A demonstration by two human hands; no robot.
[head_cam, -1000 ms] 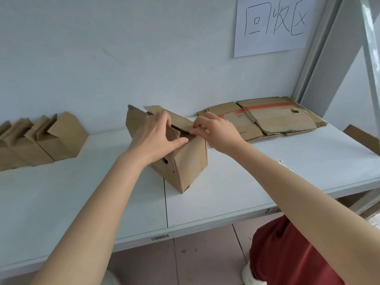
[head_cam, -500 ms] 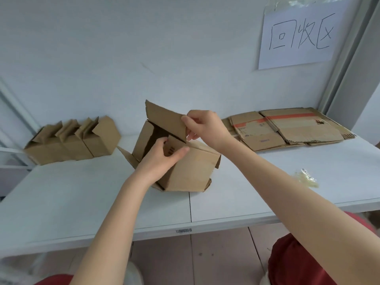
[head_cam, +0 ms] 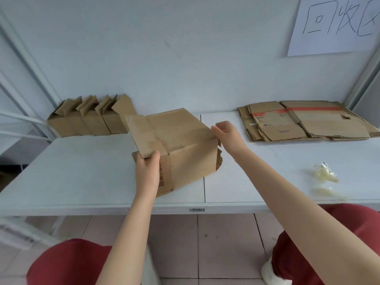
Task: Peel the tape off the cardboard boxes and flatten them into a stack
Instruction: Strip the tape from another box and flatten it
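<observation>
So it's a plain white table pushed up against a pale wall, with a little barcode sticker on the front edge. There's a paper sign with handwritten characters stuck up top right. Pinkish floor tiles below, plus red trousers and a white shoe.

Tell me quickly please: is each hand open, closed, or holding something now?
Left hand: grips the near corner of the cardboard box.
Right hand: at the box's right edge; whether it grips cannot be told.
</observation>
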